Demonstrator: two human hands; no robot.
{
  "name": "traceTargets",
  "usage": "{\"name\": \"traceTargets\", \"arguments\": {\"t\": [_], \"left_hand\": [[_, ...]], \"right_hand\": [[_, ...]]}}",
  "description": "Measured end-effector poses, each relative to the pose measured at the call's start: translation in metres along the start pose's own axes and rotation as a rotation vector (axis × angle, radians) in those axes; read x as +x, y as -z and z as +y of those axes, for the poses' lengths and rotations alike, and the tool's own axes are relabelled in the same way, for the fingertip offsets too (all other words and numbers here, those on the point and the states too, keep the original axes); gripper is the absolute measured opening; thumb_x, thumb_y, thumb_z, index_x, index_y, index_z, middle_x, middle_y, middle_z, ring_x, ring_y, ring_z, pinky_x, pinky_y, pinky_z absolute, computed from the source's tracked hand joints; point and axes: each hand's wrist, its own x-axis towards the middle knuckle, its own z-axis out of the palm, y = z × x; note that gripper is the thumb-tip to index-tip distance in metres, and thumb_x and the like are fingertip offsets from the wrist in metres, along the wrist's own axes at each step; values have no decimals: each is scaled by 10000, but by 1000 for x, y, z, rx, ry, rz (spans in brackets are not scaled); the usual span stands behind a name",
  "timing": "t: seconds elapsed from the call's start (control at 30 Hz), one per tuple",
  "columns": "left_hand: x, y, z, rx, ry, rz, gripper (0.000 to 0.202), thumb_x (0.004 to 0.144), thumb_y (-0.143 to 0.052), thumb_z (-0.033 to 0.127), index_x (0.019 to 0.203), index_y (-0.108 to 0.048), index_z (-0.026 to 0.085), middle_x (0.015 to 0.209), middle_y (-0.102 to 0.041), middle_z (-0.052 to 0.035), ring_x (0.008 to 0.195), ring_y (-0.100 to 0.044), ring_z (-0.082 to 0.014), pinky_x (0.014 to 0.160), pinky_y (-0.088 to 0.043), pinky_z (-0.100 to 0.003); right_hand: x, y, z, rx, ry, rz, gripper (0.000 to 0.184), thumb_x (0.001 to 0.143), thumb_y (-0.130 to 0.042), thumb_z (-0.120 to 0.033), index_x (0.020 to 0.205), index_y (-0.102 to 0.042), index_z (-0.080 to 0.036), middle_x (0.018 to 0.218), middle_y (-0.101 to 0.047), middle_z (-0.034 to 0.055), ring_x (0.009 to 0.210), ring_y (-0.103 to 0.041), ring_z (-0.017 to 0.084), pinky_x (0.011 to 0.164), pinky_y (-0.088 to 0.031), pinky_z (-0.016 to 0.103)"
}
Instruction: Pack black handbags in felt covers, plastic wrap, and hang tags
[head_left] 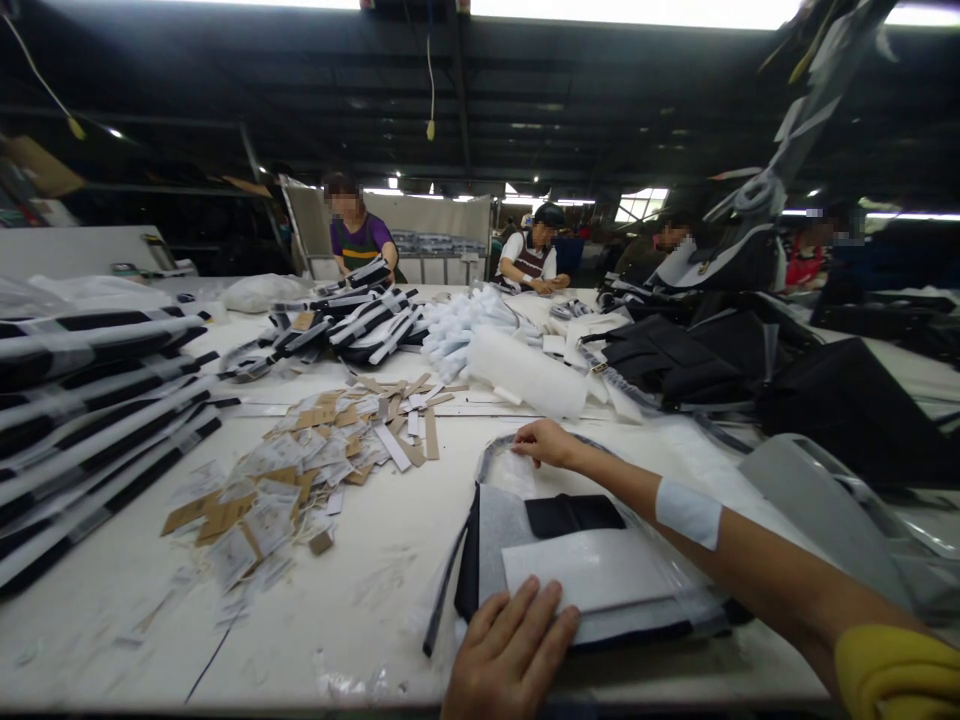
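A grey and black bag [491, 530] lies flat on the table in front of me, partly covered by clear plastic. A white foam sheet [577, 570] and a small black folded piece [574, 514] rest on top of it. My left hand [514, 650] is spread flat, its fingertips over the near edge of the bag and the foam sheet. At the far side, the fingers of my right hand [546, 445] pinch clear plastic film [517, 475] beside the plastic-wrapped strap [487, 455]. A white patch [688, 512] is on my right forearm.
Loose paper tags [292, 470] and cards are scattered left of the bag. Stacked wrapped bags [97, 400] stand at far left. Beyond lie a white foam roll [525, 372] and black bags [675, 355]. Several co-workers, one in purple [367, 240], work across the table.
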Motion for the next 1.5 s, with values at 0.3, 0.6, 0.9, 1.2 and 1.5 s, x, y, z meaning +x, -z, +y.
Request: {"name": "traceTargets", "arguments": {"t": [0.3, 0.6, 0.9, 1.2, 1.5], "left_hand": [[4, 3, 1, -1, 13, -24, 444, 1042, -299, 117, 1212, -684, 260, 1243, -685, 49, 1120, -660, -125, 1056, -410, -248], [1, 2, 2, -11, 14, -57, 453, 1043, -279, 108, 1257, -653, 247, 1281, -667, 42, 1163, -632, -137, 996, -434, -253], [2, 0, 9, -99, 138, 2, 406, 1057, -307, 169, 1235, -661, 258, 1268, -676, 57, 1168, -622, -122, 1031, -412, -249], [1, -2, 8, -125, 138, -67, 384, 1054, -314, 171, 1292, -610, 230, 1295, -660, 27, 1166, -634, -160, 925, -492, -301], [-5, -5, 12, -225, 178, -48, 327, 1041, -373, 211, 1195, -661, 199, 1165, -728, -43, 1086, -666, -185, 915, -518, -346]], "right_hand": [[-14, 2, -15, -48, 104, 65, 192, 885, -604, -318, 802, -696, -172, 642, -707, 9, 572, -659, 141, 578, -443, 215], [-32, 10, -37, -225, 150, 182, 130, 884, -638, -267, 838, -738, -198, 652, -720, 0, 650, -651, 147, 618, -396, 221], [-84, 9, -84, -387, 225, 293, 97, 861, -685, -306, 817, -747, -245, 708, -739, -3, 659, -644, 159, 609, -349, 251], [-157, -30, -87, -574, 469, 307, 154, 926, -579, -227, 854, -714, -226, 691, -720, 0, 598, -638, 136, 541, -331, 249], [-197, -51, -87, -482, 475, 314, 189, 927, -540, -170, 882, -721, -206, 773, -757, 36, 651, -686, 145, 595, -464, 206]]}}
